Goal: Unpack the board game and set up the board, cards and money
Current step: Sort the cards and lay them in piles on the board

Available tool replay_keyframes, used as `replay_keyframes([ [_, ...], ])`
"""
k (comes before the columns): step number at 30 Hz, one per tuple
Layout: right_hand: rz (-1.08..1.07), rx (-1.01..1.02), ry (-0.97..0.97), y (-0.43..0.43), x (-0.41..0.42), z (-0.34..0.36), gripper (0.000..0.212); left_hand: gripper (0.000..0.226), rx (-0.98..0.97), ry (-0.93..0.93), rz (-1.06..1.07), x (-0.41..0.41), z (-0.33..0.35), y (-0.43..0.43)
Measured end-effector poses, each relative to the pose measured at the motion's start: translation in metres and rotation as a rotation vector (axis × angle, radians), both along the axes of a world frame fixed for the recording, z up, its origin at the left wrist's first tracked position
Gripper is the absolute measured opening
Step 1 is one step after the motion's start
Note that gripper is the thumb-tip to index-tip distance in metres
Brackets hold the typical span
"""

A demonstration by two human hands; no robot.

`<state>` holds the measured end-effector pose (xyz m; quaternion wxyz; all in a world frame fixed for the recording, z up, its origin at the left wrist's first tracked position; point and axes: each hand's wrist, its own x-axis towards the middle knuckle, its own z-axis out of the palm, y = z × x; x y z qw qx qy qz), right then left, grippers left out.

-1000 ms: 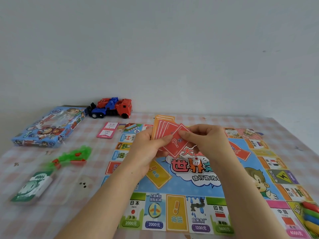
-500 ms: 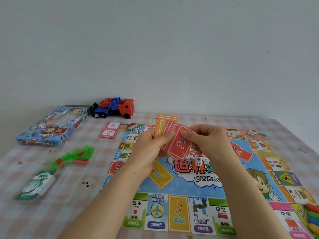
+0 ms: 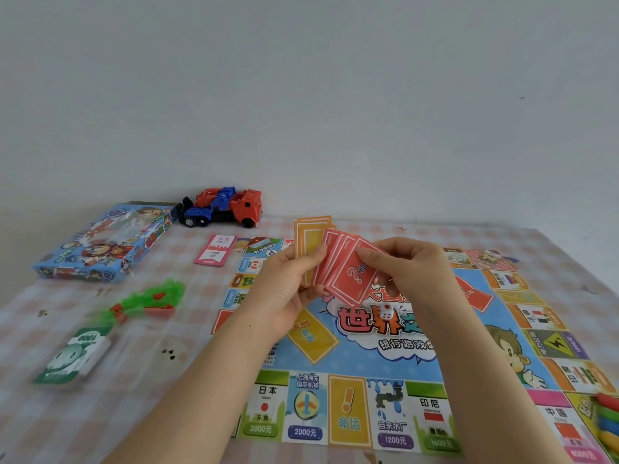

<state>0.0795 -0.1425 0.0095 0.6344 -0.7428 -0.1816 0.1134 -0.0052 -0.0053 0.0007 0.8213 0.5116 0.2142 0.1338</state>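
The game board point(image 3: 395, 410) lies unfolded on the checked tablecloth, with a white die point(image 3: 386, 311) near its middle. Above the board my left hand point(image 3: 284, 289) grips a fan of cards point(image 3: 330, 259): orange ones behind, red ones in front. My right hand point(image 3: 407, 272) pinches the front red card point(image 3: 355, 279), which bears a question mark. A stack of green paper money point(image 3: 75, 358) marked 1000 lies at the left. The blue game box point(image 3: 104, 242) sits at the far left.
A red and blue toy truck point(image 3: 222, 207) stands by the wall. A pink card point(image 3: 216, 250) lies beside the board's far left corner. Green and red plastic pieces point(image 3: 150, 301) lie left of the board. Coloured tokens point(image 3: 608, 420) sit at the board's near right edge.
The fan of cards has shifted slightly right and up in view. My right hand has slid the front red card a little further over the fan.
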Motion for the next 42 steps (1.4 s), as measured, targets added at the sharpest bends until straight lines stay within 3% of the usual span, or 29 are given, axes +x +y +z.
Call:
replay_keyframes([
  [12, 0.014, 0.041, 0.026, -0.001, 0.002, -0.001, 0.014, 0.016, -0.205, -0.008, -0.078, -0.001, 0.0, 0.004],
  [17, 0.056, 0.04, 0.031, 0.001, -0.001, 0.0, 0.016, 0.01, -0.096, -0.012, -0.078, -0.001, 0.001, 0.002],
  [28, 0.028, 0.057, 0.052, 0.001, 0.002, -0.001, 0.009, 0.008, 0.322, 0.041, 0.13, 0.005, -0.01, 0.008],
  [33, -0.004, 0.129, 0.069, -0.001, 0.001, 0.002, 0.009, 0.009, 0.655, 0.102, 0.089, 0.005, -0.013, 0.015],
  [35, -0.018, 0.141, 0.079, -0.001, 0.003, 0.001, 0.01, 0.001, 0.888, 0.17, 0.082, 0.005, -0.015, 0.018],
  [39, 0.006, 0.097, 0.073, 0.0, 0.004, -0.004, 0.01, 0.041, 1.405, 0.42, 0.121, 0.005, -0.022, 0.018],
  [41, 0.036, 0.1, 0.072, 0.001, 0.004, -0.004, 0.01, 0.05, 1.519, 0.407, 0.249, 0.002, -0.019, 0.017],
  [42, 0.046, 0.099, 0.074, 0.001, 0.003, -0.004, 0.011, 0.048, 1.498, 0.314, 0.333, 0.0, -0.017, 0.016],
])
